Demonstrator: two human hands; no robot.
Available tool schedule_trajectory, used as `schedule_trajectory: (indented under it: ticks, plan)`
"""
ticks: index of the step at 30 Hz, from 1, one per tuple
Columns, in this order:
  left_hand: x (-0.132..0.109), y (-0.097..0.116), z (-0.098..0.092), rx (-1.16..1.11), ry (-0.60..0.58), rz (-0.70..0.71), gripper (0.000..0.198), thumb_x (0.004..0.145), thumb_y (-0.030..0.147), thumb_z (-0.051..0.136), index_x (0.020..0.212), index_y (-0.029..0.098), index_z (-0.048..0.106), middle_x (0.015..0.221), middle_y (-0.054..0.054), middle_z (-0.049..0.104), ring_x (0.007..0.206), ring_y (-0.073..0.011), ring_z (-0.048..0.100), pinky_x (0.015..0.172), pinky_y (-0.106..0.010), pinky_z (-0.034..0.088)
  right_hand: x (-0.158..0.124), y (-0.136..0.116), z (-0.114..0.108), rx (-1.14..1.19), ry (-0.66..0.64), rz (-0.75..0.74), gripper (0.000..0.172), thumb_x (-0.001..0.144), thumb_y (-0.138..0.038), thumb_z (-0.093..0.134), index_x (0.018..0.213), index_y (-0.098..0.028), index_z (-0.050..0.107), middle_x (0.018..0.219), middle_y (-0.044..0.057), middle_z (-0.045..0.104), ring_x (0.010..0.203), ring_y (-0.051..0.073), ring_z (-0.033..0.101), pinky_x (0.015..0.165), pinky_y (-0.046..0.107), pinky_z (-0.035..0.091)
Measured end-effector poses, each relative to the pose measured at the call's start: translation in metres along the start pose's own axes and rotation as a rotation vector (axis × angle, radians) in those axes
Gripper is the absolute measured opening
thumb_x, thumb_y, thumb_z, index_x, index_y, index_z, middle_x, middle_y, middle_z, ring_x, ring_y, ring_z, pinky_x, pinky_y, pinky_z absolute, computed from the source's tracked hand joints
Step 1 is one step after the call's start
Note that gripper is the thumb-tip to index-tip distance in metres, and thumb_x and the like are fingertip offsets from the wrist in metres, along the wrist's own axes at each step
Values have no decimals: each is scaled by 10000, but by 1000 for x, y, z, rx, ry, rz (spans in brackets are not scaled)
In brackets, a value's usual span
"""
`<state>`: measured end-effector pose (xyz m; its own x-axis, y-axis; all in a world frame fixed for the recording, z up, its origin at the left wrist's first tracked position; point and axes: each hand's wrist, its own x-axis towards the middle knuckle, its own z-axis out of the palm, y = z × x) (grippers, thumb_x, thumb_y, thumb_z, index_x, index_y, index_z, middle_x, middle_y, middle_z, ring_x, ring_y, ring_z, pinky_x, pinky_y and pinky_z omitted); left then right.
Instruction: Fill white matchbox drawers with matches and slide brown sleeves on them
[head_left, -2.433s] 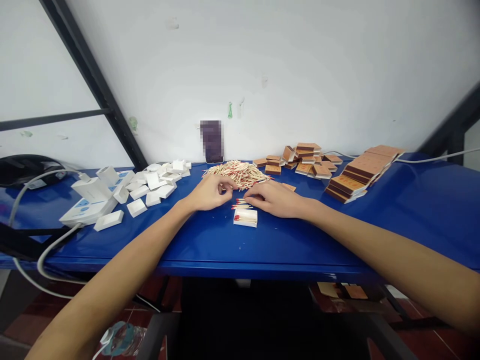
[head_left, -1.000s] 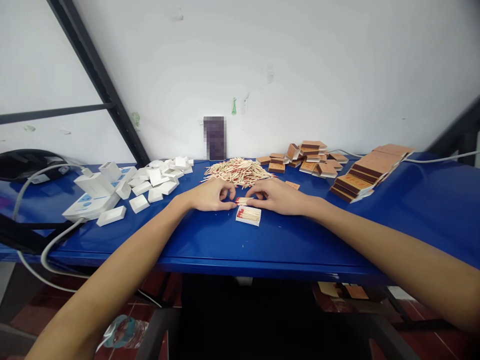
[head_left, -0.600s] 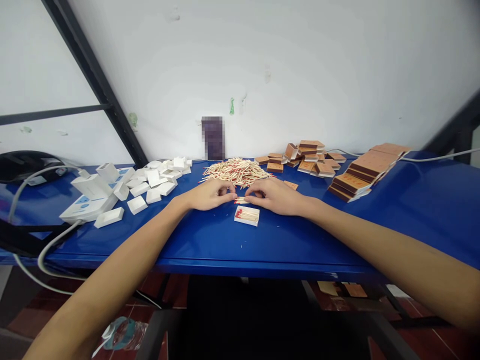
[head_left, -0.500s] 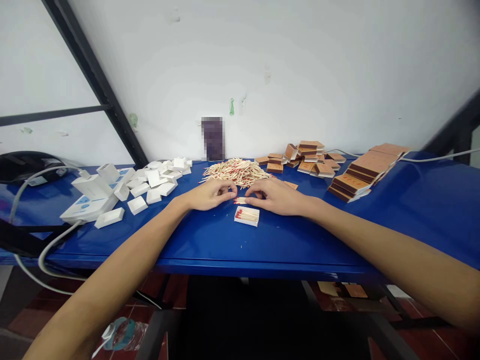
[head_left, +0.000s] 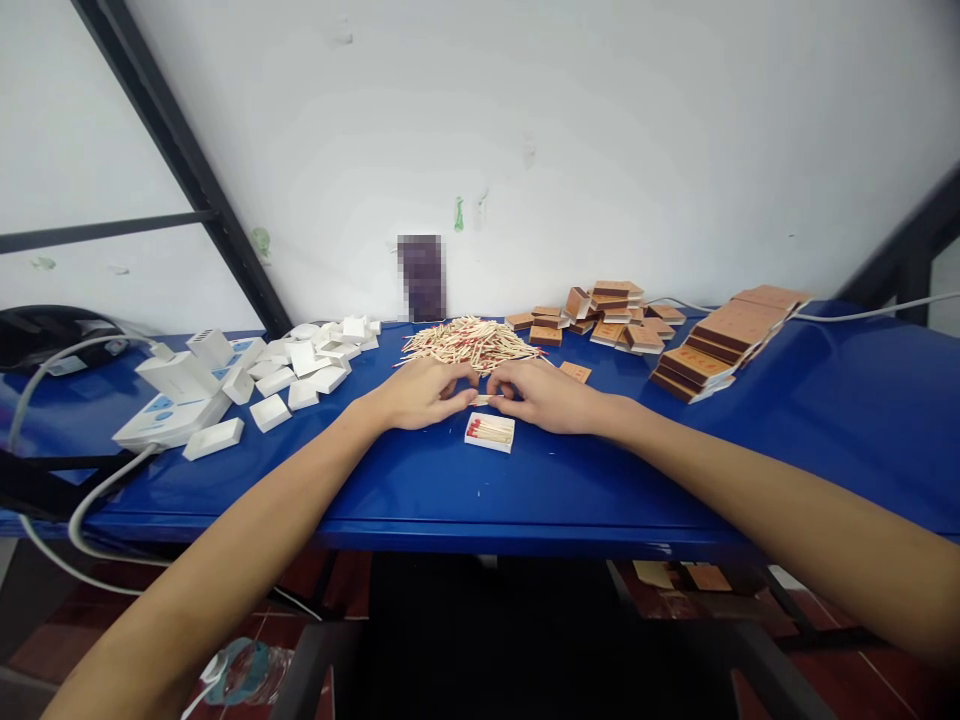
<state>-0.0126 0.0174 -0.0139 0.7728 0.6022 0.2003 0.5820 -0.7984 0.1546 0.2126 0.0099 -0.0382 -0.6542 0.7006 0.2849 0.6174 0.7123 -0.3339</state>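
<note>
My left hand (head_left: 431, 393) and my right hand (head_left: 536, 394) face each other over the blue table, fingertips nearly meeting. Between them they pinch a small bundle of matches (head_left: 484, 400) by its two ends; my fingers cover the red heads. Just nearer to me lies a white matchbox tray (head_left: 490, 447), partly filled with red-headed matches (head_left: 489, 430) lying lengthwise. Behind my hands rises a large loose heap of matches (head_left: 476, 343). A flat brown matchbox sleeve (head_left: 575, 372) rests beyond my right hand.
White empty trays (head_left: 304, 360) lie piled at the left, beside a white power strip (head_left: 169, 415) with cables. Brown matchboxes (head_left: 619, 310) are heaped at the back right, with a stepped stack of matchboxes (head_left: 720, 345) further right. A pixelated dark object (head_left: 424, 280) leans on the wall.
My left fingers have closed in on the left end of the small match bundle, covering the red heads that showed before. My right hand keeps hold of the other end. The view has shifted slightly.
</note>
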Motion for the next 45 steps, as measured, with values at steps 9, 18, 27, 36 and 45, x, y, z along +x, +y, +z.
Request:
schedule_trajectory:
  ticks: [9, 18, 27, 36, 45]
  plan:
    - [4, 2, 4, 212, -79, 74, 352, 1016, 452, 358, 1072, 194, 592, 860, -53, 675, 714, -184, 593, 633, -276, 369, 0, -3, 1, -77, -4, 50, 161, 943, -297, 513, 889, -173, 602, 752, 24, 629, 643, 137, 506, 584, 255, 290]
    - [6, 4, 8, 311, -107, 7, 359, 1040, 393, 290, 1096, 166, 562, 905, -88, 682, 748, -211, 621, 652, -294, 394, -1, -5, 0, -130, 1, 69, 224, 962, -361, 506, 896, -193, 640, 782, 40, 663, 669, 155, 537, 587, 267, 285]
    - [5, 6, 4, 304, -133, 27, 357, 1031, 407, 330, 1211, 193, 551, 978, -86, 702, 790, -216, 641, 684, -297, 420, -1, -7, 1, -171, -20, 79, 240, 993, -319, 432, 905, -187, 611, 836, 71, 687, 724, 183, 578, 611, 276, 308]
    - [7, 8, 5, 356, -181, -46, 371, 1046, 386, 272, 1181, 169, 541, 1006, -119, 699, 851, -246, 665, 741, -327, 465, -1, -13, -4, -228, -21, 114, 270, 999, -358, 429, 957, -190, 637, 847, 64, 699, 731, 184, 588, 599, 277, 282]
    - [6, 9, 1, 338, -190, -24, 357, 1040, 417, 302, 1130, 163, 537, 933, -95, 690, 797, -232, 650, 676, -309, 434, -4, -16, -13, -259, -13, 88, 281, 987, -333, 424, 861, -183, 627, 746, 48, 655, 673, 164, 535, 582, 283, 237]
